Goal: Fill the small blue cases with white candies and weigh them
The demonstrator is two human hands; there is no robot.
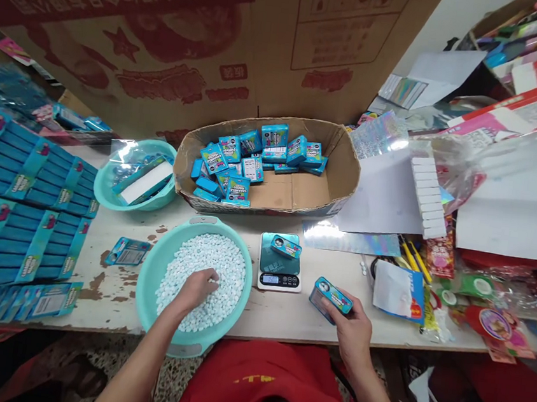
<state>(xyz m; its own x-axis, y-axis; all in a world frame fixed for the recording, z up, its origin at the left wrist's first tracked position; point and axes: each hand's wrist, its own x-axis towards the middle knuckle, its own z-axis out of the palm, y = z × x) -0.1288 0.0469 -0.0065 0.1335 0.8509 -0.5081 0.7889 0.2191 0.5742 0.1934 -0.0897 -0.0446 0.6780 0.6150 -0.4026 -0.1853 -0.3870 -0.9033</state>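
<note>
A turquoise basin holds a heap of small white candies. My left hand is down among them, fingers curled together on some of the candies; the fingertips are partly hidden. To the right of the scale, my right hand grips a small blue candy box by its side, just above the table. Between the two hands stands a digital kitchen scale with a lit display. Another blue candy box lies on its plate.
Behind the basin stands a cardboard tray with several blue boxes. A smaller turquoise bowl holds packaging. Stacked blue display packs fill the left side. A flattened blue pack lies beside the basin. Papers and wrappers clutter the right.
</note>
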